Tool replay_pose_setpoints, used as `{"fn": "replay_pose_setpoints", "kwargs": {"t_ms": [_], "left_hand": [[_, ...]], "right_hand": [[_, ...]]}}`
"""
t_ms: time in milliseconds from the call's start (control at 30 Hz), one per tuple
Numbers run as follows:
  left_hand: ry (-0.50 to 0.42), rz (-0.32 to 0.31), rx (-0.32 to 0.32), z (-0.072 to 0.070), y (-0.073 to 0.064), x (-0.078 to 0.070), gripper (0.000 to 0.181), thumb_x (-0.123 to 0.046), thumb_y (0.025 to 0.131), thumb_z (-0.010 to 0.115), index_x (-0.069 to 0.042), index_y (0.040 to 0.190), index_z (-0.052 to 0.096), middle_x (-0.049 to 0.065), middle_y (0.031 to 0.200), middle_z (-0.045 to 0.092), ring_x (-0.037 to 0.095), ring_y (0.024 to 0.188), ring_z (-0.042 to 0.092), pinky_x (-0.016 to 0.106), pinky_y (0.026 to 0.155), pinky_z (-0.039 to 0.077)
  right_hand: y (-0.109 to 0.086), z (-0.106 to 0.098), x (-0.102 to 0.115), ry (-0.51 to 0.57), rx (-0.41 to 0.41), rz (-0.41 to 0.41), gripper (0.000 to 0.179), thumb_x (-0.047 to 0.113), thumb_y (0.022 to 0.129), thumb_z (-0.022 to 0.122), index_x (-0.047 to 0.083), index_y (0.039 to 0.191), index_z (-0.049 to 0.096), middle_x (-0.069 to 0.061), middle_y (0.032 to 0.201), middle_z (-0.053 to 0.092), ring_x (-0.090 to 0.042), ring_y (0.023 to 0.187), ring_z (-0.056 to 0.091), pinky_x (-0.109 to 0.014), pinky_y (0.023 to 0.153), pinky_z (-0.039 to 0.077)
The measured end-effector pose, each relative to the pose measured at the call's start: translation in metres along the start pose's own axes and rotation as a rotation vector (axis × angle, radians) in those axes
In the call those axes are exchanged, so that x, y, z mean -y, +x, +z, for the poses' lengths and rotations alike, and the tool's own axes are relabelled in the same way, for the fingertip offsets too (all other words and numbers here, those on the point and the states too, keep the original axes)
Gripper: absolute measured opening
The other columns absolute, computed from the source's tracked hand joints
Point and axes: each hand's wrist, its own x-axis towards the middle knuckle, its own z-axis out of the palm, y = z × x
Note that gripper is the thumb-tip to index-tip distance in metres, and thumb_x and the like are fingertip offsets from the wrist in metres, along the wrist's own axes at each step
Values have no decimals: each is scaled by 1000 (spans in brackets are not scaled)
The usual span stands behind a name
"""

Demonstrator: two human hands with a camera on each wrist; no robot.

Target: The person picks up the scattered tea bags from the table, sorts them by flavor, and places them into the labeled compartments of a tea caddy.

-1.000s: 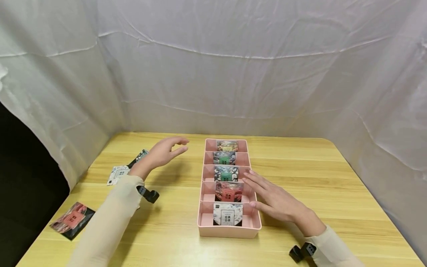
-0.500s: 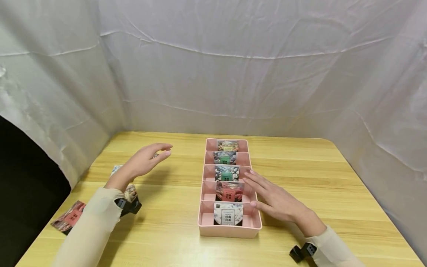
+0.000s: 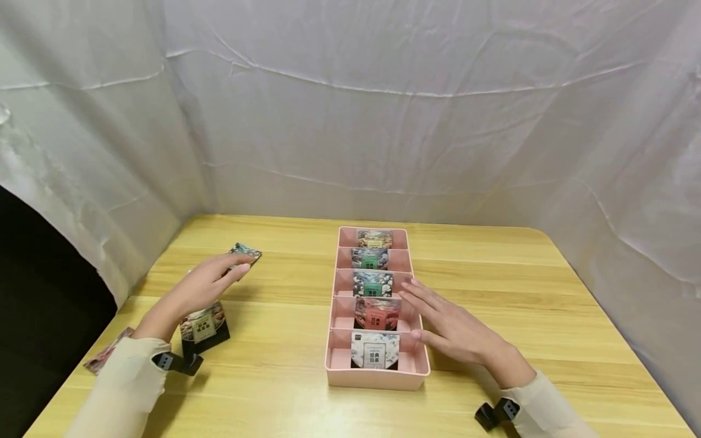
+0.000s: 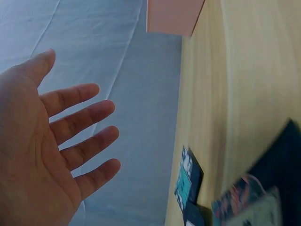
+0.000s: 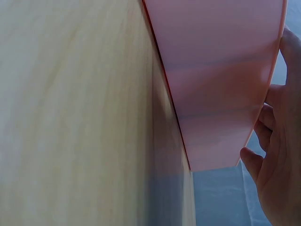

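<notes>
My left hand (image 3: pixel 199 289) hovers over the left side of the table with fingers spread and nothing in it; the left wrist view shows its bare palm. Below it lie a dark tea sachet with a beige label (image 3: pixel 204 328), a sachet with a teal label (image 4: pixel 184 183) and, partly hidden by the sleeve, a red sachet (image 3: pixel 108 351). At the table's middle stands a pink divided box (image 3: pixel 378 380). My right hand (image 3: pixel 457 328) rests its nearly straight fingers along the box's right rim. Each compartment holds a sachet, the nearest a white one (image 3: pixel 375 351).
A wooden table (image 3: pixel 520 292) extends to the right of the box. Pale cloth (image 3: pixel 383 121) hangs behind and on both sides. Inside the box, the red sachet (image 3: pixel 376 314) stands in the second compartment from the front.
My left hand has drawn back leftward and toward me, now above the loose sachets. The beige-label sachet has come into view beneath it. The right hand and box stay put.
</notes>
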Motion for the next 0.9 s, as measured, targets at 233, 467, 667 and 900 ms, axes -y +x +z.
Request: {"fn": "replay_pose_setpoints", "kwargs": {"t_ms": [233, 467, 667, 900], "left_hand": [[30, -56, 3, 3, -26, 10, 54, -41, 101, 53, -6, 142, 50, 18, 142, 50, 43, 132, 41, 65, 105, 30], [32, -117, 13, 7, -51, 24, 61, -41, 95, 63, -4, 142, 48, 22, 141, 49, 47, 128, 43, 67, 98, 37], [17, -160, 24, 8, -63, 31, 66, -44, 92, 67, -2, 140, 49, 24, 140, 49, 48, 128, 41, 66, 97, 38], [12, -202, 58, 10, -73, 39, 72, -51, 90, 65, -4, 143, 47, 26, 143, 44, 51, 130, 38, 69, 96, 37]], "right_hand": [[1, 1, 1, 3, 0, 5, 69, 39, 99, 54, 13, 156, 25, -9, 162, 18, -28, 147, 18, -54, 111, 31], [1, 1, 2, 4, -11, 8, 69, 40, 99, 54, 13, 156, 25, -9, 162, 19, -28, 147, 18, -55, 110, 31], [0, 1, 0, -10, -9, 0, 70, 40, 99, 54, 14, 157, 24, -10, 162, 19, -28, 147, 19, -54, 110, 32], [0, 1, 0, -9, -3, 4, 70, 40, 100, 54, 15, 157, 23, -8, 162, 18, -27, 147, 18, -53, 111, 31]]}}
